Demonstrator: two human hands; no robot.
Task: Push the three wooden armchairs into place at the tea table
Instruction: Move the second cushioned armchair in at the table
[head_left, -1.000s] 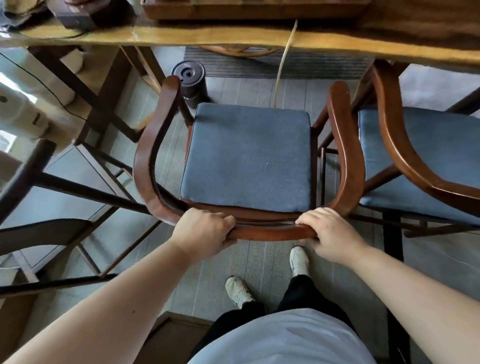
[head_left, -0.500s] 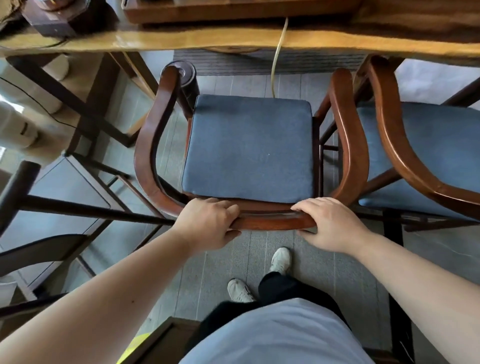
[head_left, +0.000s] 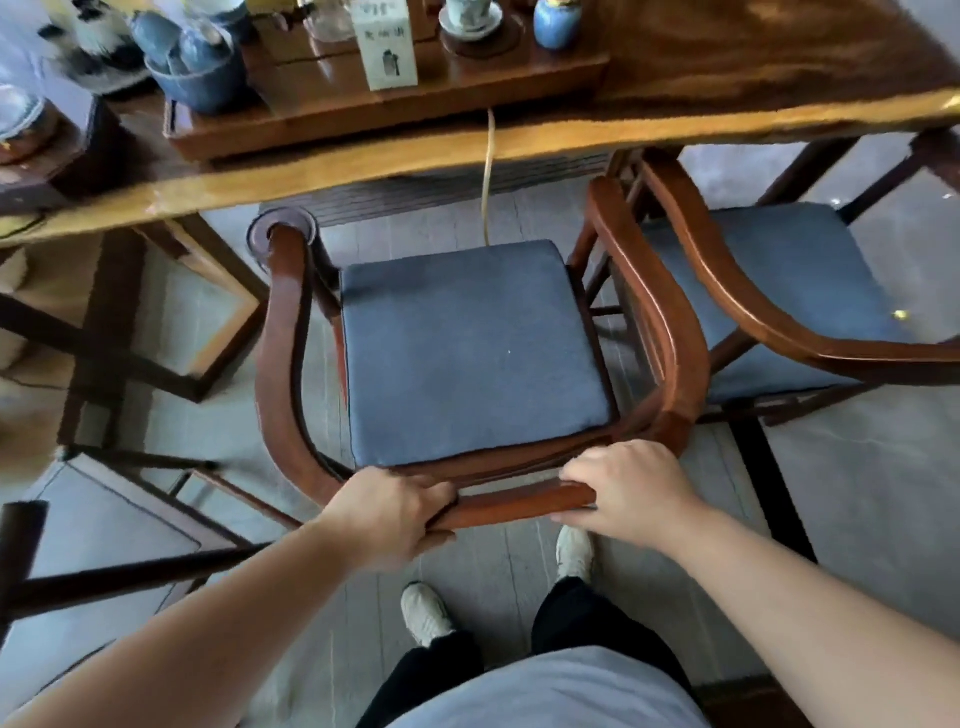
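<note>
While both hands, left hand (head_left: 387, 512) and right hand (head_left: 631, 493), are closed on its back rail, the centre armchair (head_left: 467, 348) stands mid-frame, front near the table (head_left: 363, 161) edge; a second armchair (head_left: 769, 296) sits at right.

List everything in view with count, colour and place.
armchair: 1, reddish-brown wood, centre, back rail gripped
seat cushion: 1, dark blue, on that armchair
second armchair: 1, same wood with blue cushion, right, partly under the table
tea table: 1, golden-brown slab, top
tea tray: 1, brown, on the table
white box: 1, standing on the tray
blue bowl: 1, table left
cord: 1, yellowish, hanging from table edge
left hand: on back rail
right hand: on back rail
</note>
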